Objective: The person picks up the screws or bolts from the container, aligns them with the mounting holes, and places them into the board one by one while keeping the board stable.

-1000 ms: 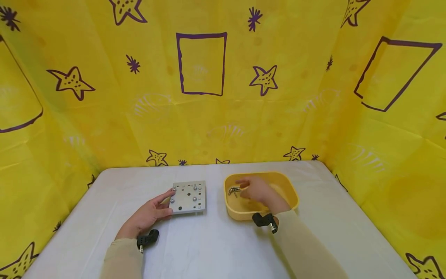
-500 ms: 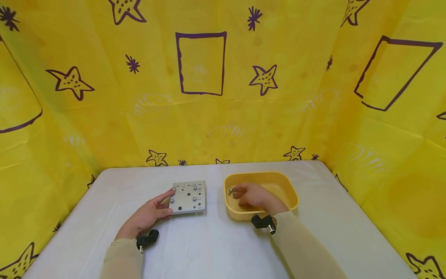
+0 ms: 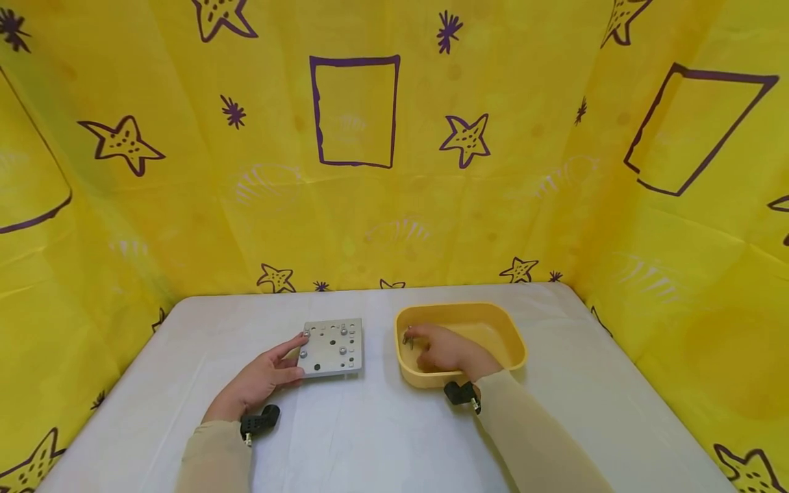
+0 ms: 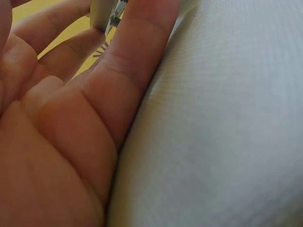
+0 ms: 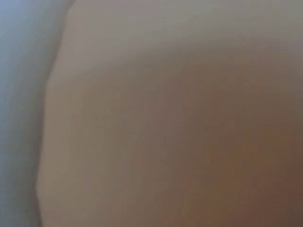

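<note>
My left hand (image 3: 261, 382) holds a square metal plate (image 3: 325, 355) by its left edge, thumb near the front corner and a finger at the back. Several holes dot the plate, and several round-headed screws (image 3: 343, 350) stand in it. In the left wrist view, the left hand's fingers (image 4: 142, 42) reach the plate's edge (image 4: 102, 14). My right hand (image 3: 450, 350) is inside a yellow bin (image 3: 493, 311), fingertips over small shiny metal pieces (image 3: 407, 338) at its left end. The thumb looks apart from the forefinger. Skin fills most of the right wrist view, blurred.
Both things are on a white-covered table (image 3: 370, 438). Yellow patterned cloth (image 3: 357, 205) rises behind and on both sides. A black wrist camera (image 3: 260, 419) sits on the left wrist and another black camera (image 3: 461, 394) on the right, close to the bin's front wall.
The right hand has lowered and moved slightly left onto the metal pieces in the bin, covering more of them. The left hand and the plate stay put.
</note>
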`<state>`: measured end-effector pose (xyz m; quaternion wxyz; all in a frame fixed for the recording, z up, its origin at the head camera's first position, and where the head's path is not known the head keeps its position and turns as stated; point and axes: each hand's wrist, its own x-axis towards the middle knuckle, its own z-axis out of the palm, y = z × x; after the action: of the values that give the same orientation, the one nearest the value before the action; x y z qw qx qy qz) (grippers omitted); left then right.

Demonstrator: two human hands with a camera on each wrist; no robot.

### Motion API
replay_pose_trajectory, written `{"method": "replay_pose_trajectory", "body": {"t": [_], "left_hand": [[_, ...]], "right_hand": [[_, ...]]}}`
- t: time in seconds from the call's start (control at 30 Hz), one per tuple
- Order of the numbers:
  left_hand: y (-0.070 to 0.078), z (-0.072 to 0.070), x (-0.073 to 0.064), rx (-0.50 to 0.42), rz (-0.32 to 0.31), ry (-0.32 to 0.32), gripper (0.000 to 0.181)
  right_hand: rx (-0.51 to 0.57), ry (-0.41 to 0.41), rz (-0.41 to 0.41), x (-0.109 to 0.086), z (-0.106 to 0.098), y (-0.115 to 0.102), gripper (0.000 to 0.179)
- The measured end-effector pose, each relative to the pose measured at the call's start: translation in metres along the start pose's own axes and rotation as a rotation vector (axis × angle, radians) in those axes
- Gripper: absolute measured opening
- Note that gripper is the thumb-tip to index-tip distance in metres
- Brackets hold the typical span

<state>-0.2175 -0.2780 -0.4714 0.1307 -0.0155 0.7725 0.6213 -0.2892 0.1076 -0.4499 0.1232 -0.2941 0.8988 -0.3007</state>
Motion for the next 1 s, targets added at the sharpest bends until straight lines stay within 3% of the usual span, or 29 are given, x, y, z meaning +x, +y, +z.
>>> {"method": "replay_pose_trajectory", "body": {"t": [0.43,0.7,1.0], "left_hand": [[-0.0003,0.0001,-0.0011,0.014,0.009,0.001,0.075],[-0.0001,-0.0006,-0.0011,0.023,0.012,-0.001,0.076],[0.0010,-0.0005,-0.0014,-0.004,0.009,-0.010,0.077]], "right_hand": [[0.001,0.008,0.014,0.0008,0.0041,-0.0040,0.046],[-0.107,-0.005,-0.036,0.0027,0.0070,-0.0036,0.034],[-0.137,-0.005,-0.056,0.0038,0.0072,-0.0048,0.031]]}}
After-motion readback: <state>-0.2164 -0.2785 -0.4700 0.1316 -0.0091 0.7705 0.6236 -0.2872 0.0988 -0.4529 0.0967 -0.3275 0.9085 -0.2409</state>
